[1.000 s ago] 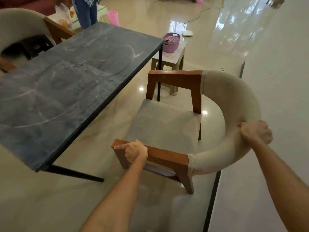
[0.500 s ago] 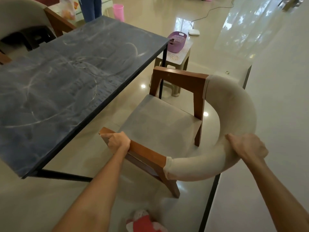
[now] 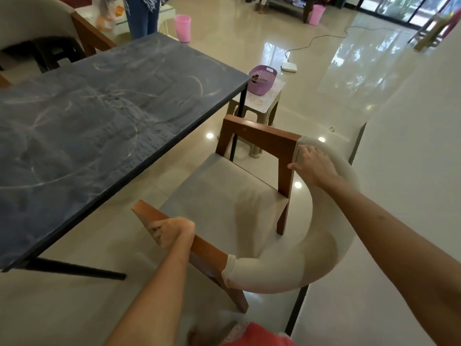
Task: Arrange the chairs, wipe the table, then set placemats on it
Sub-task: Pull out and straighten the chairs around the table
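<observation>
Red fabric (image 3: 259, 335) is seen at the bottom edge, nearest the camera. Just beyond it, the near wooden armrest (image 3: 199, 243) of the chair (image 3: 224, 196) is gripped by the left hand (image 3: 172, 232), its fingers curled round the wood. The chair's grey seat is turned toward the dark table (image 3: 99, 121) and stands just beside its long edge. The pale padded backrest (image 3: 326, 250) curves from the near armrest round to the far one. At that far junction the right hand (image 3: 313, 166) is laid on the padding, fingers spread over it and the thumb against the wooden upright; a full grip cannot be told. Chalky smears are seen across the tabletop. Past the table's far corner, a purple basket (image 3: 263, 79) sits on a small stool (image 3: 259, 106). A second chair (image 3: 37, 28) is placed at the table's far side, and a pink bucket (image 3: 182, 28) stands on the floor beyond.
</observation>
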The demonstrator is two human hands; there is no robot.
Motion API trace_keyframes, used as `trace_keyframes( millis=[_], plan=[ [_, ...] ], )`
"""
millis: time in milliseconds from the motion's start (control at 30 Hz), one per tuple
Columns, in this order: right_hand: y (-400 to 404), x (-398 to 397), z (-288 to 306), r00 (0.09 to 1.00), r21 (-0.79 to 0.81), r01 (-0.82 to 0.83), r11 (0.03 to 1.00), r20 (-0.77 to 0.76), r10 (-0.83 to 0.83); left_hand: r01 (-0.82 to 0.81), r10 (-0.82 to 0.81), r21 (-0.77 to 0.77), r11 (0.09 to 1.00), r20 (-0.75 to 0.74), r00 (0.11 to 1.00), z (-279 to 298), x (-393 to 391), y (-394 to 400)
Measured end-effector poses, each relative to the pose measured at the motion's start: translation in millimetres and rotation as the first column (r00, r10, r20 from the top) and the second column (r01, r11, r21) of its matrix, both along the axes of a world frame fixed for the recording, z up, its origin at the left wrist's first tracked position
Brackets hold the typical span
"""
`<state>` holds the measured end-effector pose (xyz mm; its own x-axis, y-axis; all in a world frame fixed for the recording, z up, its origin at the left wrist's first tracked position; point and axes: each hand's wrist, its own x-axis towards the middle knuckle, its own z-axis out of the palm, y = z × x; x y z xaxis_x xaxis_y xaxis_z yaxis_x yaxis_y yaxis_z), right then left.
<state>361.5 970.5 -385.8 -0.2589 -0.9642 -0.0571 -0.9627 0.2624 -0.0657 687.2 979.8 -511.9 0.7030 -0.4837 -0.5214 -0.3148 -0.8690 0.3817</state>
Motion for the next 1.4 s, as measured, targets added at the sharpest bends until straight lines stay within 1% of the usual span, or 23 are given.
trace_keyframes(
  millis=[100,167,333,367,433,567,633,667,733,833,900,967,1000,1067,1167,1400],
  plan=[
    [-28.2,0.1,-2.5,0.998,-0.037,-0.060,0.998,0.024,0.061,-0.068,0.068,0.002,0.998,-0.029,0.997,0.6,-6.3,3.7],
    [-45.9,-8.6,-6.9,0.995,-0.010,-0.100,0.995,0.021,0.100,-0.097,0.097,0.007,0.995,-0.026,0.995,-1.0,-9.9,3.6],
    [-86.6,-41.5,-20.9,0.982,0.068,-0.186,0.980,-0.003,0.186,-0.137,0.140,-0.032,0.990,0.091,0.986,-7.6,-17.3,-4.4],
    [-94.4,-46.4,-23.7,0.978,0.080,-0.206,0.975,-0.009,0.207,-0.162,0.166,-0.042,0.986,0.095,0.982,-6.7,-17.0,-6.0],
    [-112.4,-57.3,-29.9,0.967,0.115,-0.256,0.960,0.014,0.256,-0.219,0.224,-0.057,0.974,0.125,0.966,-8.6,-18.1,-6.7],
    [-153.4,-72.4,-47.0,0.947,0.179,-0.320,0.931,0.085,0.309,-0.258,0.263,-0.051,0.965,0.182,0.947,-5.1,-32.3,-0.1],
    [-170.8,-75.9,-54.3,0.930,0.186,-0.367,0.912,0.052,0.364,-0.289,0.292,-0.046,0.956,0.215,0.932,-4.4,-42.7,4.8],
    [-180.2,-76.4,-58.0,0.919,0.196,-0.392,0.899,0.025,0.394,-0.294,0.295,-0.041,0.955,0.228,0.928,-3.5,-47.3,6.4],
    [-198.1,-77.2,-67.4,0.904,0.227,-0.420,0.879,0.021,0.426,-0.287,0.288,-0.042,0.957,0.253,0.924,-4.3,-51.9,6.6],
    [-218.9,-77.6,-88.1,0.913,0.278,-0.406,0.870,0.087,0.398,-0.249,0.249,-0.039,0.968,0.312,0.917,-9.1,-54.4,3.3],
    [-221.5,-77.0,-100.1,0.911,0.286,-0.402,0.870,0.023,0.413,-0.248,0.244,-0.032,0.968,0.330,0.912,-8.6,-54.6,2.7],
    [-224.0,-76.7,-104.3,0.893,0.260,-0.414,0.873,-0.073,0.445,-0.247,0.240,-0.022,0.969,0.336,0.911,-7.7,-55.2,2.8],
    [-226.0,-76.0,-104.8,0.882,0.244,-0.429,0.870,-0.093,0.462,-0.243,0.236,-0.018,0.970,0.330,0.914,-7.1,-54.9,3.1],
    [-231.8,-78.4,-106.0,0.858,0.226,-0.476,0.850,-0.092,0.505,-0.241,0.236,-0.023,0.970,0.316,0.919,-7.2,-53.9,2.6],
    [-235.5,-83.9,-106.3,0.828,0.220,-0.522,0.824,-0.101,0.552,-0.231,0.218,0.000,0.973,0.334,0.917,-8.8,-53.1,1.0],
    [-245.4,-80.2,-111.2,0.811,0.186,-0.550,0.814,-0.115,0.574,-0.228,0.212,0.002,0.974,0.359,0.909,-6.5,-45.1,-11.1]
  ],
)
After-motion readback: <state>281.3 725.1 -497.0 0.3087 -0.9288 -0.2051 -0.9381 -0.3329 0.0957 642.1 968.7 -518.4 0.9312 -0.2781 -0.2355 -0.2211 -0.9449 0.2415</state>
